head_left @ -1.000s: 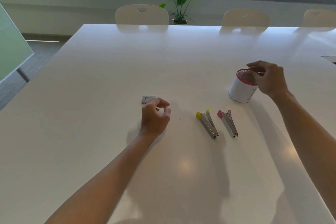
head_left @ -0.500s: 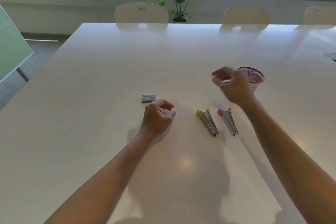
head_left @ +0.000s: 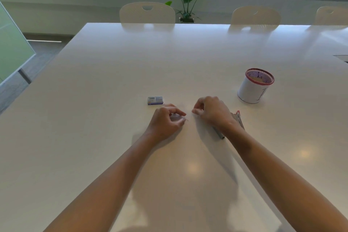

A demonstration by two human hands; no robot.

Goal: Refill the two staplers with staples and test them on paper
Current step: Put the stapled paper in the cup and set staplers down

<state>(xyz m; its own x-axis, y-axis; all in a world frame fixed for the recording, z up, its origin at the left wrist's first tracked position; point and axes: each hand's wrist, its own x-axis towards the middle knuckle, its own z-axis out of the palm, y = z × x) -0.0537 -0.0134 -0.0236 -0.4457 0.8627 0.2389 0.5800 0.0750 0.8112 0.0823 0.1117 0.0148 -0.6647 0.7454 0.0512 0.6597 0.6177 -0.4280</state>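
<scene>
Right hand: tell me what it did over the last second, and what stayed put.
The right hand left the rim of the mesh cup and swept left and nearer, now fingers curled beside the left hand, hiding most of both staplers. Whether its grip holds anything is unclear. The left hand, staple box and cup stayed put.

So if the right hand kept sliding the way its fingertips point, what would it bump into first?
Most likely the left hand: the right hand points leftward at its curled fingers across bare white table. Depth is uncertain.
</scene>
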